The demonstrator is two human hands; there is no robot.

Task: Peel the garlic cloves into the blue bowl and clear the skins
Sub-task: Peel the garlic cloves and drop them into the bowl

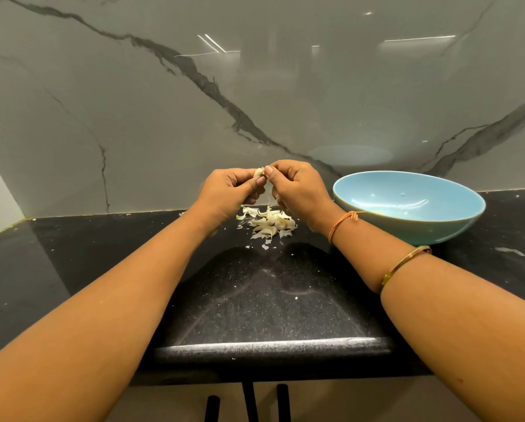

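Note:
Both hands are raised together above the black counter, near the wall. My left hand and my right hand pinch one pale garlic clove between their fingertips. Directly below them lies a heap of whitish garlic skins on the counter. The blue bowl stands to the right of my right wrist; a pale yellowish bit shows at its bottom, mostly hidden by the near rim.
The black speckled counter runs to a rounded front edge close to me, with small skin flakes scattered on it. A grey marble wall rises right behind the hands. Dark cabinet handles show below the counter edge.

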